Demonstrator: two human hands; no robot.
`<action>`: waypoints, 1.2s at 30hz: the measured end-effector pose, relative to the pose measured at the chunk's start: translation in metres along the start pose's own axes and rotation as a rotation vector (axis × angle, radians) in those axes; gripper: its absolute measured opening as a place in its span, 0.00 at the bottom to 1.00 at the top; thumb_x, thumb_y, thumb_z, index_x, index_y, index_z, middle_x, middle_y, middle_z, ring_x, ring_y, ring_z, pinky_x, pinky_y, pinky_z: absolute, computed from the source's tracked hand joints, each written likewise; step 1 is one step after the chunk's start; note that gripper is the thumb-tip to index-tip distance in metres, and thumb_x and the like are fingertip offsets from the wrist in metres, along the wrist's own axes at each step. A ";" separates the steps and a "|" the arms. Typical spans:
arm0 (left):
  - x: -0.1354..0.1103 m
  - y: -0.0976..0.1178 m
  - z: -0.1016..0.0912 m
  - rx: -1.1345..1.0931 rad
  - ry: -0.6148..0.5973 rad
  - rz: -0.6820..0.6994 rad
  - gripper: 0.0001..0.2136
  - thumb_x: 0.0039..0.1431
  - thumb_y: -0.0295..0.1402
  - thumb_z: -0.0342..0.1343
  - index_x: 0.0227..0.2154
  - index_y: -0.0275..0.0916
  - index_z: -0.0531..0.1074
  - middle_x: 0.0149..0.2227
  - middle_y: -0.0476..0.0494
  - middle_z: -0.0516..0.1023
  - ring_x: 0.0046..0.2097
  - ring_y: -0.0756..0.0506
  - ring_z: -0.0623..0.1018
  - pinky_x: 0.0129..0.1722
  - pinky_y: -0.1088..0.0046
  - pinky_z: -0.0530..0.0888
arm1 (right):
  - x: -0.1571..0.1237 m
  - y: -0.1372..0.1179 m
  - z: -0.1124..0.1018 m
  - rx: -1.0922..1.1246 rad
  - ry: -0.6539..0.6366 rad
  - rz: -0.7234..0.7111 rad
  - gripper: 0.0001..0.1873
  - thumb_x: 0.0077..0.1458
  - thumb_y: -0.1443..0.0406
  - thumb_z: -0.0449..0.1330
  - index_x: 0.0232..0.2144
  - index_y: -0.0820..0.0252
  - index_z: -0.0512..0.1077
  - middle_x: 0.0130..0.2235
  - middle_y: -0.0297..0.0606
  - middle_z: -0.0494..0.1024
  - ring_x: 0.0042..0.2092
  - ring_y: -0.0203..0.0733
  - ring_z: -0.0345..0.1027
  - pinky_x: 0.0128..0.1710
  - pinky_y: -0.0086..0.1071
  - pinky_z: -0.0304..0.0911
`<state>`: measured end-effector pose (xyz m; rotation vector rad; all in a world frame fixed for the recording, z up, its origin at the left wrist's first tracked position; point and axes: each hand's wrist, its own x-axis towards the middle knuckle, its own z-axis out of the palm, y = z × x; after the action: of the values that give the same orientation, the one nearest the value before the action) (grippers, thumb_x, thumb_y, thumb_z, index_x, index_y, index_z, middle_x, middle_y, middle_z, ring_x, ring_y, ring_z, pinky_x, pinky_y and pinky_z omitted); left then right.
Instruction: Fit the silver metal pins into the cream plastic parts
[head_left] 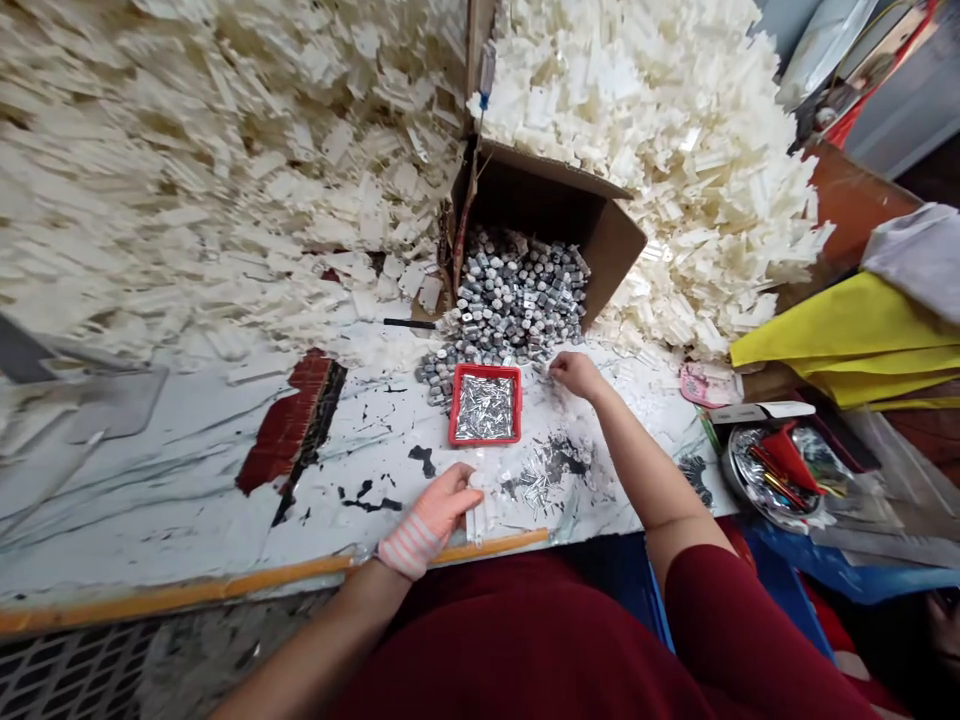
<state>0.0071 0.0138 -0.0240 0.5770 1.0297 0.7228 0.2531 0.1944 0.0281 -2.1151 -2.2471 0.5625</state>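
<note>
Gripping a white plastic strip (480, 520) near the front edge of the desk (187, 480), the left hand (442, 505) sits nearer than a red tray (453, 422) of metal pins. The right hand (576, 375), its fingers drawn together, is beside the small metal cylinders (521, 300) spilling from a cardboard box (616, 255); whether it holds anything, I cannot tell.

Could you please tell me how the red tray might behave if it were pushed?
The red tray would probably slide rather than tip, as it looks low and broad. Its metal pins lie loose, so they may shift or spill if jolted.
</note>
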 end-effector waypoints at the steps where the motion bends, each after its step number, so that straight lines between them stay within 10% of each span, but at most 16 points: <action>1: 0.000 0.001 0.001 -0.011 -0.007 -0.003 0.15 0.39 0.32 0.60 0.31 0.38 0.63 0.25 0.53 0.71 0.27 0.49 0.72 0.25 0.76 0.68 | 0.003 0.010 0.002 -0.023 0.027 0.038 0.09 0.55 0.66 0.57 0.37 0.61 0.75 0.36 0.38 0.80 0.36 0.37 0.70 0.34 0.27 0.60; 13: -0.002 0.005 0.016 -0.032 -0.003 0.042 0.15 0.40 0.31 0.60 0.32 0.38 0.64 0.24 0.54 0.69 0.26 0.51 0.72 0.25 0.77 0.67 | 0.029 -0.014 0.031 -0.180 0.111 0.095 0.15 0.50 0.66 0.58 0.42 0.56 0.72 0.42 0.43 0.79 0.44 0.47 0.72 0.40 0.33 0.62; 26: 0.020 0.005 0.029 -0.122 0.079 0.119 0.15 0.43 0.34 0.61 0.35 0.38 0.65 0.26 0.53 0.71 0.23 0.52 0.71 0.18 0.78 0.67 | -0.054 -0.012 0.086 0.255 0.264 -0.052 0.10 0.47 0.61 0.56 0.31 0.59 0.71 0.33 0.38 0.77 0.35 0.41 0.68 0.35 0.31 0.61; 32: 0.018 0.004 0.025 -0.146 0.052 0.123 0.17 0.43 0.33 0.62 0.36 0.37 0.65 0.27 0.52 0.72 0.24 0.52 0.72 0.19 0.79 0.67 | -0.044 -0.003 0.075 0.794 0.215 0.143 0.12 0.47 0.58 0.55 0.30 0.61 0.70 0.26 0.34 0.74 0.27 0.37 0.66 0.27 0.30 0.61; 36: 0.016 0.009 0.032 -0.173 0.079 0.131 0.18 0.42 0.33 0.63 0.37 0.37 0.65 0.28 0.51 0.72 0.25 0.51 0.73 0.21 0.78 0.68 | -0.088 -0.022 0.066 0.742 0.245 -0.045 0.15 0.51 0.58 0.55 0.37 0.60 0.72 0.30 0.37 0.77 0.31 0.39 0.69 0.32 0.31 0.64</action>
<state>0.0389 0.0291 -0.0129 0.4721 0.9966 0.9469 0.2239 0.0925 -0.0067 -1.6382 -1.5964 0.8972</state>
